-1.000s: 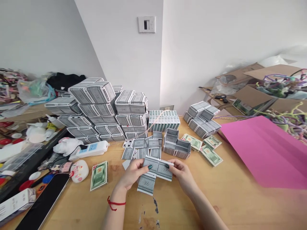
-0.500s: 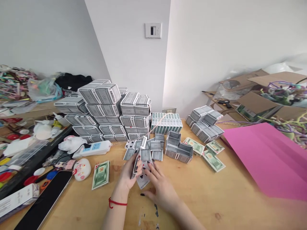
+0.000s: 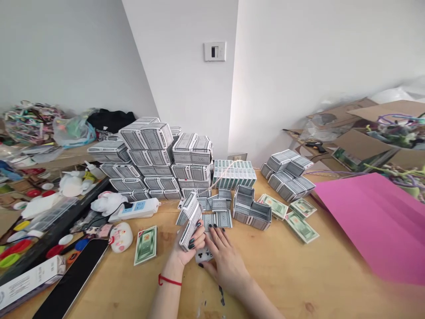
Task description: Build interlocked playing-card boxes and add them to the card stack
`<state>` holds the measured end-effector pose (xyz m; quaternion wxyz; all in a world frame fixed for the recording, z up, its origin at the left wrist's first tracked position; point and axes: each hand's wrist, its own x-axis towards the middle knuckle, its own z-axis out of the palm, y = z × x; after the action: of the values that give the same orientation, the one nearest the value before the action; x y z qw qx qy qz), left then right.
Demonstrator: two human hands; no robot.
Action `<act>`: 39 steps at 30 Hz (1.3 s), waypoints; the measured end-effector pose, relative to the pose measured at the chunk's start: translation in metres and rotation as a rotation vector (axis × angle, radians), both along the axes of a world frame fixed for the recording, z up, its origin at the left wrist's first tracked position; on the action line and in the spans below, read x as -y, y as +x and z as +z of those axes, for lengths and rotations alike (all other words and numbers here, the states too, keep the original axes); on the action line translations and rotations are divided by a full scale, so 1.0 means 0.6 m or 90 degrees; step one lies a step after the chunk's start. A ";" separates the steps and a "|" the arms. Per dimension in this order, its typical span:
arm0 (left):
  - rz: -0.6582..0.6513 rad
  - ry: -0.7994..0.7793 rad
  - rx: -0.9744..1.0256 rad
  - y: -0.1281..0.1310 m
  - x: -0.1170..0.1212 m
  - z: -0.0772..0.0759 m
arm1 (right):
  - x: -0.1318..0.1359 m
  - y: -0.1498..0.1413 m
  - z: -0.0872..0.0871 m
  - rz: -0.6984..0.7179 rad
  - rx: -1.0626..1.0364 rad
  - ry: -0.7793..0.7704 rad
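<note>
My left hand, with a red string at the wrist, is closed around a folded playing-card piece that stands tilted, its grey patterned backs outward. My right hand lies palm down with fingers stretched out over a face-up playing card on the table. That card shows black club marks and is partly covered by the hand. Just beyond the fingers lie several loose folded cards, grey backs up. To their right sits an L-shaped piece with open tops, made of folded cards.
Tall stacks of folded-card blocks stand at the back left, beside a row of green-and-white card boxes. Another card block and green card packs are right. A power strip, black tablet-like slab and pink sheet flank the workspace.
My left hand has turned the folded piece, so its patterned side now faces me more. My right hand has slid over the face-up card, covering more of it. The view has shifted slightly.
</note>
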<state>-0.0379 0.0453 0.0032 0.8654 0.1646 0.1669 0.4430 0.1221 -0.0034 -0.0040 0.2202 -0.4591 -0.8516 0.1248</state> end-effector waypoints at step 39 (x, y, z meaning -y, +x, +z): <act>0.062 0.003 0.055 -0.034 -0.026 0.005 | 0.000 -0.020 -0.004 0.038 0.079 0.084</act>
<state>-0.0580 0.0609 0.0063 0.8487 0.1390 0.1361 0.4918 0.1102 -0.0036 -0.0066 0.1929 -0.4245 -0.8835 0.0460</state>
